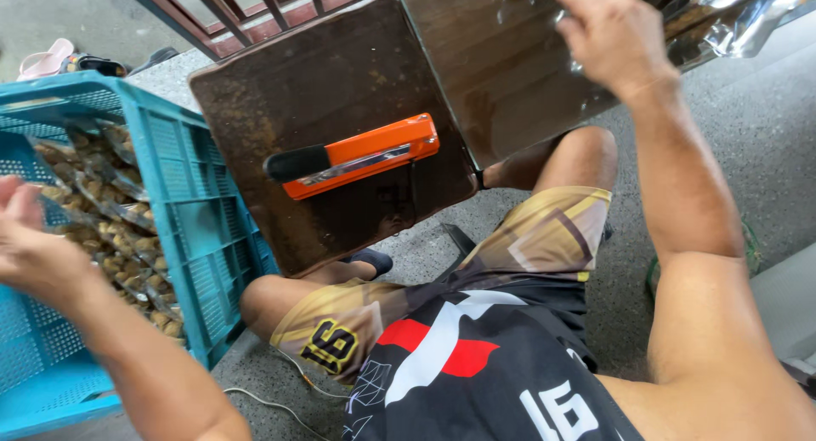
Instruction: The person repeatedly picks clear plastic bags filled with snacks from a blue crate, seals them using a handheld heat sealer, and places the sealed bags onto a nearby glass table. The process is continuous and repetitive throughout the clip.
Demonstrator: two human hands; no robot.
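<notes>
Presently, head view only; I log what I see from my station.

Left hand: my left hand (30,245) hangs over the blue plastic crate (183,203), fingers loosely spread, holding nothing that I can make out; it is blurred.

Right hand: my right hand (608,37) is at the top right, closed on the edge of a clear shiny bag (731,20), which lies across the far corner of the dark wooden board (501,76).

Packages in crate: clear packets of brown nuggets (110,228) lie stacked inside the crate, against its inner wall, overlapping one another. I see no labels on them.

Bag axis: the bag's long axis runs from my right hand out toward the upper right edge; its contents are too hidden by glare to tell.

Sealer: an orange heat sealer (361,156) with a black handle sits on a brown rusty stool top (323,84), long axis near level, handle end pointing left toward the crate.

Floor: grey speckled concrete (765,135); a pink sandal (47,59) lies beyond the crate, top left.
</notes>
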